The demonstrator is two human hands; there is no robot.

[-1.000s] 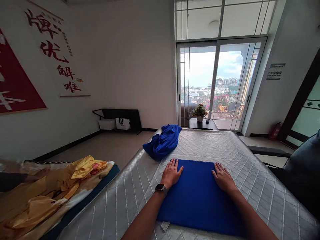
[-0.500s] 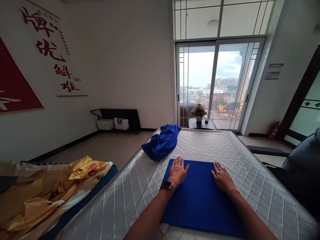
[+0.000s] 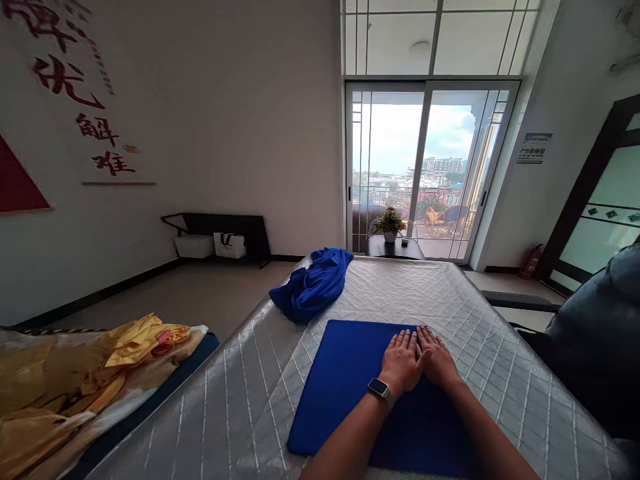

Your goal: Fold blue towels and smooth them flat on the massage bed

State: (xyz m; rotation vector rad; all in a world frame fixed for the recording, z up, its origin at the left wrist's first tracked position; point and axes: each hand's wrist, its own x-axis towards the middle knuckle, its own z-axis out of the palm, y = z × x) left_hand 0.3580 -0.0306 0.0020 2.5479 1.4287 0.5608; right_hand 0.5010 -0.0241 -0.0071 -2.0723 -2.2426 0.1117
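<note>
"Pressing down flat on the folded blue cloth [image 3: 345,373] with the left hand [image 3: 403,360] and the right hand [image 3: 436,359]?"

"Yes, bearing on it palm down, near its far right corner."

"Clamped on anything?"

"No, lying open on the fabric. Touching each other, with left thumb against right hand. Keeping fingers straight and nearly closed up, pointing towards the far edge of the silver quilted tabletop [image 3: 260,400]."

"And wearing?"

"A smartwatch [image 3: 379,387] on the left wrist."

"Lying where, the folded cloth?"

"On the near part of the tabletop, about midway between left and right edges. Looks smooth and roughly rectangular, partly covered by hands and forearms."

"See anything else up there?"

"Yes, a crumpled blue cloth [image 3: 313,287] at the far left corner, apart from the folded one."

"And past the edges?"

"Beyond the far edge, see a potted plant [image 3: 390,223] on a small black table [image 3: 395,249], in front of a sliding glass door [image 3: 450,147]. Off the left edge, find rumpled yellow fabric [image 3: 143,340] in a heap."
</note>
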